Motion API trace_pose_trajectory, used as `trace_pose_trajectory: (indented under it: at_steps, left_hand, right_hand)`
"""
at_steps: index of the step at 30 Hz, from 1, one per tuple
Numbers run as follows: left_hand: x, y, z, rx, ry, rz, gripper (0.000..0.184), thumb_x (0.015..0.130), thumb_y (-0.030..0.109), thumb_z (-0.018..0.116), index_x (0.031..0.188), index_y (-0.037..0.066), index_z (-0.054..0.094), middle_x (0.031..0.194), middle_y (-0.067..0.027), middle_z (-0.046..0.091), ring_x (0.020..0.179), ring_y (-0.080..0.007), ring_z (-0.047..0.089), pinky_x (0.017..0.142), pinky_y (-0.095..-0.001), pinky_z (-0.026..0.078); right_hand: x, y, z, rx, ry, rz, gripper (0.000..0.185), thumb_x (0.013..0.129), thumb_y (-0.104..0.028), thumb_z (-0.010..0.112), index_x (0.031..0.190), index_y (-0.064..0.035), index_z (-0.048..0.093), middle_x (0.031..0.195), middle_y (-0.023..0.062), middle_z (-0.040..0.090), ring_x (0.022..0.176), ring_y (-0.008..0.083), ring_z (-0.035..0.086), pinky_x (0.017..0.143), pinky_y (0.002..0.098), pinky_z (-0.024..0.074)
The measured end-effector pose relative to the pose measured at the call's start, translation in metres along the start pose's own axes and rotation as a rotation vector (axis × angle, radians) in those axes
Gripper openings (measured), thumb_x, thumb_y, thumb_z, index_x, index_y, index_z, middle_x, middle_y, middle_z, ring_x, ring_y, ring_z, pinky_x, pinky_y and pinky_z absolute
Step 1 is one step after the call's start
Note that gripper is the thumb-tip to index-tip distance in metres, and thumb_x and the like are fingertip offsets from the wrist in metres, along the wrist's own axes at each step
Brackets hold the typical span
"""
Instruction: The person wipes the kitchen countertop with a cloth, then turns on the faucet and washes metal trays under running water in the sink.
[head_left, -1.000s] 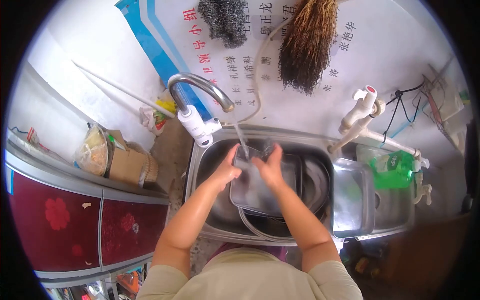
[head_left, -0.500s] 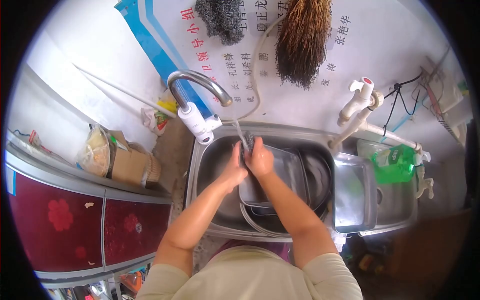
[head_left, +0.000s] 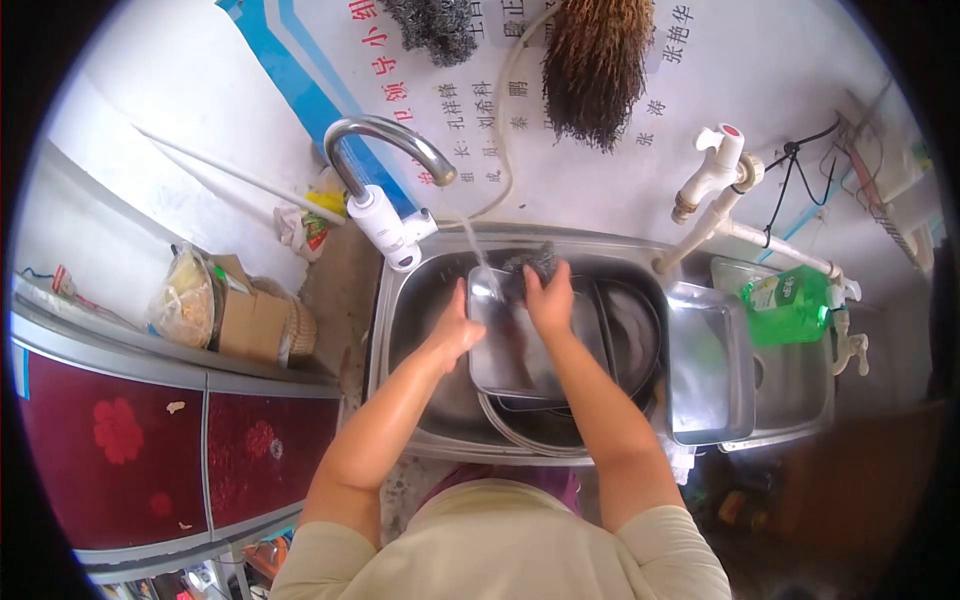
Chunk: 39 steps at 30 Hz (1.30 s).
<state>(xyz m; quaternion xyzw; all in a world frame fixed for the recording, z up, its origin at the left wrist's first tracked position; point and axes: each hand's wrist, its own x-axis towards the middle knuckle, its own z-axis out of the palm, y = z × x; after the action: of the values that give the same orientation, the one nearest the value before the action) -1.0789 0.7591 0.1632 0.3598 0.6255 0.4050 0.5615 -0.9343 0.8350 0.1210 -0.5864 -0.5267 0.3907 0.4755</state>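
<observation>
My right hand is closed around a dark steel wool scrubber above the upper part of a rectangular metal tray. At the tray's left edge, my left hand grips the rim, with the thumb toward the inside. Water runs from the curved faucet into the tray, between my hands. Beneath the tray, round dark pans lie in the sink, partly hidden by the tray and my right forearm.
Another metal tray rests across the sink's right side, beside a green detergent bottle. A white tap juts from the wall pipe. A brush and steel wool hang above. A cardboard box stands left.
My hands have moved apart; before, both were together on the scrubber under the water. The right hand has carried it rightward, and the left has taken hold of the tray's edge.
</observation>
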Motion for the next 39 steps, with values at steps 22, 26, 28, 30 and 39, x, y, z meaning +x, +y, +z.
trace_pose_trajectory:
  at_steps: [22,26,28,30,39]
  left_hand:
    - [-0.012,0.014,0.009,0.333,0.004,0.131,0.089,0.064,-0.008,0.043,0.138,0.0,-0.006,0.139,-0.0211,0.021,0.126,-0.0257,0.028,0.102,-0.0293,0.022]
    - [-0.007,0.007,0.004,0.186,-0.017,0.146,0.09,0.063,-0.008,0.043,0.138,0.0,-0.006,0.138,-0.019,0.023,0.123,-0.0242,0.03,0.1,-0.0291,0.024]
    - [0.004,-0.004,0.001,0.274,0.03,0.198,0.092,0.061,-0.008,0.043,0.139,0.003,-0.005,0.135,-0.0171,0.028,0.113,-0.0222,0.041,0.092,-0.0284,0.035]
    - [0.009,-0.003,-0.003,0.161,-0.031,0.087,0.098,0.057,-0.009,0.044,0.141,0.012,-0.003,0.12,-0.0115,0.041,0.075,-0.0124,0.047,0.06,-0.0224,0.039]
    - [-0.019,0.029,0.009,0.04,-0.138,0.043,0.105,0.053,-0.012,0.041,0.14,0.021,-0.009,0.129,-0.0132,0.032,0.086,-0.0171,0.047,0.054,-0.0225,0.039]
  right_hand:
    - [-0.012,-0.017,0.04,-0.248,-0.018,-0.101,0.032,0.071,-0.014,0.064,0.09,-0.0015,0.041,0.075,0.0245,0.058,0.074,0.0446,0.055,0.064,0.0488,0.0443]
    - [0.006,0.018,0.026,-0.128,0.061,0.119,0.031,0.072,-0.016,0.064,0.091,0.0001,0.045,0.08,0.022,0.059,0.074,0.0389,0.058,0.066,0.0449,0.0453]
    - [0.007,0.025,0.02,-0.109,0.06,0.037,0.032,0.072,-0.017,0.065,0.091,0.0013,0.048,0.083,0.0211,0.059,0.077,0.036,0.059,0.069,0.0423,0.0454]
    - [-0.002,0.007,0.012,-0.153,0.02,-0.144,0.035,0.071,-0.02,0.067,0.092,0.0024,0.051,0.088,0.0219,0.058,0.083,0.0359,0.057,0.076,0.041,0.0443]
    - [-0.023,-0.029,0.031,0.213,-0.397,-0.367,0.017,0.072,-0.007,0.057,0.088,-0.001,0.058,0.092,0.0166,0.055,0.087,0.0325,0.051,0.077,0.0373,0.0412]
